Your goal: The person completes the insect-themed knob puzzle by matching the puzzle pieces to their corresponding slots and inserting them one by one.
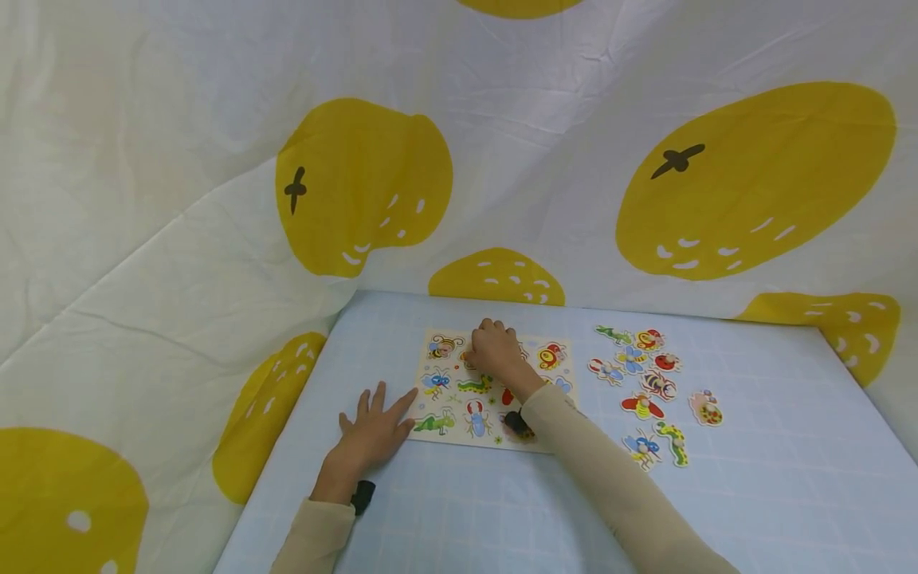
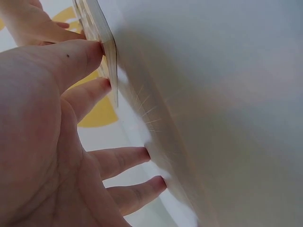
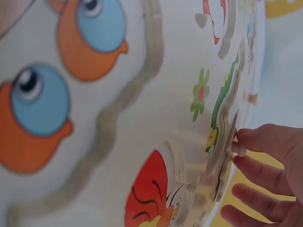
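A wooden insect puzzle board lies flat on the table. My left hand rests by the board's left edge with spread, fairly straight fingers. The left wrist view shows thumb and one finger touching the board's side, the other fingertips on the cloth. Over the board's upper row, my right hand pinches a small knob on a thin puzzle piece between thumb and forefinger. That piece appears edge-on at the board's surface, so its picture cannot be made out. Around it are a caterpillar picture and a bee picture.
Several loose knobbed insect pieces lie right of the board, among them a ladybug piece, a spider piece and a caterpillar piece. A pale checked cloth covers the table. A fruit-patterned curtain hangs behind and at left.
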The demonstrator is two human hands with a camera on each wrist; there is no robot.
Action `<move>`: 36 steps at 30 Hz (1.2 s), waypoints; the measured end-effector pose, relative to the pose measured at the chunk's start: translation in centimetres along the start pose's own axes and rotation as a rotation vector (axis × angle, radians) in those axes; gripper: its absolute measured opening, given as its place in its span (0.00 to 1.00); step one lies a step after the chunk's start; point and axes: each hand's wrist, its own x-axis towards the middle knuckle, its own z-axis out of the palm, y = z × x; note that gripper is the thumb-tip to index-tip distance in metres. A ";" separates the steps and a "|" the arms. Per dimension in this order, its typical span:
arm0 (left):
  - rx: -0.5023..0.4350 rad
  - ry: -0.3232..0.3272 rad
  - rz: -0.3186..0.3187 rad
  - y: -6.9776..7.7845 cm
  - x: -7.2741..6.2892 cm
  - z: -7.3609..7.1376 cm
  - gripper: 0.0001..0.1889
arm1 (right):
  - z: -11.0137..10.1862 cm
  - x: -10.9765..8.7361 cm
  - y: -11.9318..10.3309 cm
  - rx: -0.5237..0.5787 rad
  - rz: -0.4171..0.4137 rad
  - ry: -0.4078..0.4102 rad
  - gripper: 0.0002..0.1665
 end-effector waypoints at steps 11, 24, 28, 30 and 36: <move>0.006 0.006 0.003 0.2 0.0 0.2 0.31 | 0.4 -0.2 0.1 0.021 0.033 0.012 0.20; 0.005 0.005 0.008 0.4 -0.1 0.1 0.31 | -0.2 -0.9 0.6 0.088 0.038 0.021 0.17; 0.005 0.003 0.008 0.4 -0.1 0.0 0.31 | -1.4 -1.7 1.2 0.109 0.032 0.063 0.10; 0.009 0.003 0.007 0.4 -0.1 0.0 0.31 | -2.3 -2.3 1.5 0.102 0.016 0.096 0.10; 0.008 0.002 -0.003 0.1 -0.3 0.0 0.31 | -4.4 -3.7 2.2 0.099 -0.035 0.188 0.11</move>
